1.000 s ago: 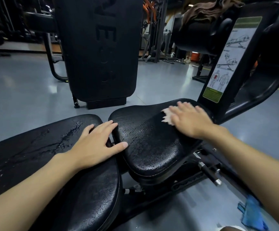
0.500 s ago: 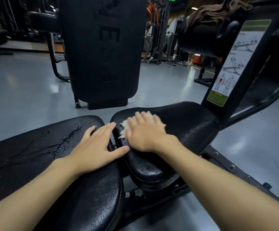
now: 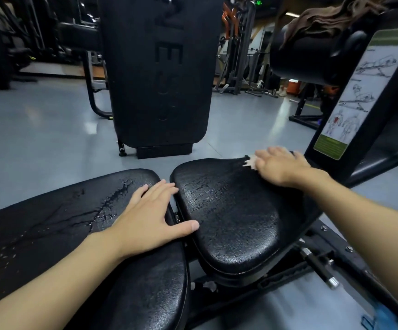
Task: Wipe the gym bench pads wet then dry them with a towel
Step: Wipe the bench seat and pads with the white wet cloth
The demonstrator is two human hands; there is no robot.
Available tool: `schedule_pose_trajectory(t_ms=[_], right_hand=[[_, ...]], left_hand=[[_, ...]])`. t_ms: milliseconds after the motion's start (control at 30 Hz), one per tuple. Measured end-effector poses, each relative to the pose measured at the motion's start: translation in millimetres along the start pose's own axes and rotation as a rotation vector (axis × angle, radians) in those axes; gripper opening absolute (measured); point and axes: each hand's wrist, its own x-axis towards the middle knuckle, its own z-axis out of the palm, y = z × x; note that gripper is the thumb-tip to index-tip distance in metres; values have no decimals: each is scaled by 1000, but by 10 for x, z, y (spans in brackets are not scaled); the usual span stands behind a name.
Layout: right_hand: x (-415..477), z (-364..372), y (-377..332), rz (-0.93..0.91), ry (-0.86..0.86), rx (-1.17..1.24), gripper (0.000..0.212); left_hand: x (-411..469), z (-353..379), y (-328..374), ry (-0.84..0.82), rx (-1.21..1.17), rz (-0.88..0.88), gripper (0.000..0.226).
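Observation:
Two black bench pads lie in front of me. The long back pad [image 3: 50, 225] on the left carries streaks and drops of water. The smaller seat pad [image 3: 231, 215] on the right looks wet and shiny. My left hand [image 3: 150, 217] rests flat on the end of the back pad, thumb reaching across the gap to the seat pad. My right hand [image 3: 281, 165] presses flat on a white cloth [image 3: 250, 162] at the far right end of the seat pad; only the cloth's frayed edge shows beside the fingers.
A tall black upright pad [image 3: 159, 72] stands on the grey floor ahead. A black frame post with an exercise chart [image 3: 357, 91] rises at the right. A brown towel [image 3: 331, 17] is draped over a roller pad up there. An adjustment pin [image 3: 319, 267] sticks out under the seat.
My right hand slid the cloth from the seat pad's near left end back to its far right end. My left hand stayed on the back pad.

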Motion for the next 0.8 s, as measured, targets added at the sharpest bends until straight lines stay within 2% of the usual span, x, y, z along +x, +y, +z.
schedule_pose_trajectory(t_ms=[100, 167, 333, 433, 600, 733, 800], right_hand=[[99, -9, -134, 118, -20, 27, 57], [120, 12, -358, 116, -25, -6, 57], [142, 115, -1193, -139, -30, -9, 55], [197, 150, -1594, -262, -74, -8, 54], [-70, 196, -1597, -377, -35, -6, 54], [-746, 293, -1408, -461, 77, -2, 50], [-1114, 405, -1274, -481, 173, 2, 55]], left_hand=[[7, 1, 2, 7, -1, 3, 121], [8, 4, 2, 11, -3, 6, 121], [-2, 0, 14, 19, -22, 5, 121], [-37, -39, 74, 21, -59, -16, 109], [-41, -24, 68, 82, -85, -9, 77], [-13, -15, 52, 77, -184, -95, 69], [-32, -17, 64, 81, -215, -94, 64]])
